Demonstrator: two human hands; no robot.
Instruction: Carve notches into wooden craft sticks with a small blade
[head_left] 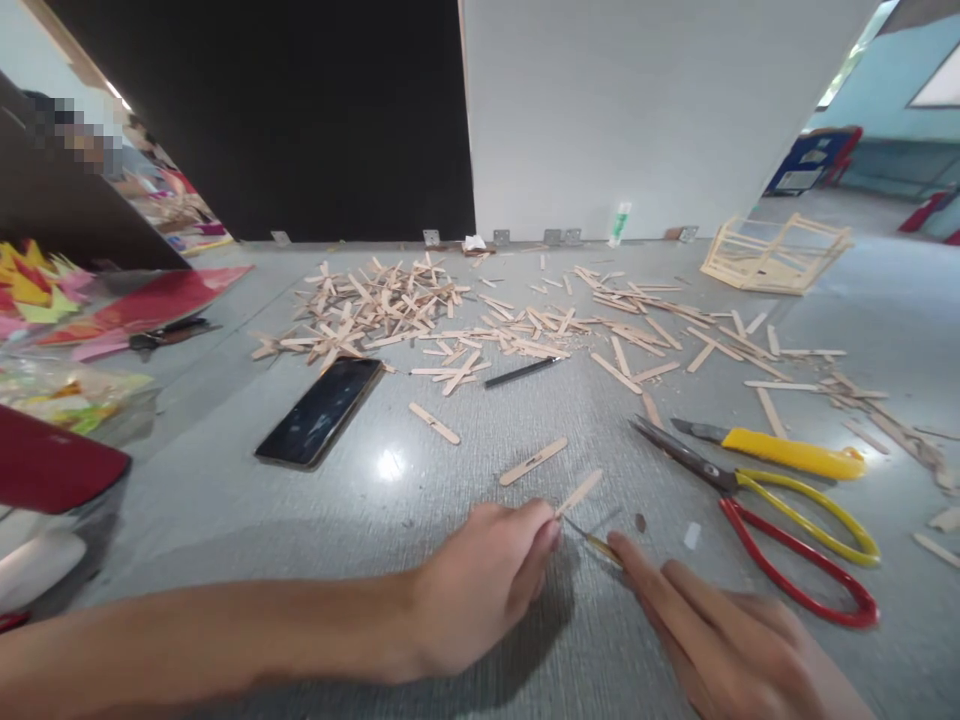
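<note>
My left hand (495, 570) is closed on a wooden craft stick (581, 492), whose free end points up and to the right. Between the fingers of my right hand (705, 625) is a slim tool with a thin dark tip and a yellowish handle (604, 549), which looks like a small knife. Its tip is close to the stick beside my left fingertips; whether they touch, I cannot tell. Just beyond my left hand lies a craft stick with a slot cut in its middle (533, 462). Another notched stick (434, 423) is farther left.
Scissors with red and yellow handles (731, 485) and a yellow utility knife (795, 452) lie at right. A phone (321, 412) rests at left. Beyond are a black pen-like tool (523, 372), a heap of sticks (382, 300), a stick frame (776, 262) and upright boards (637, 110).
</note>
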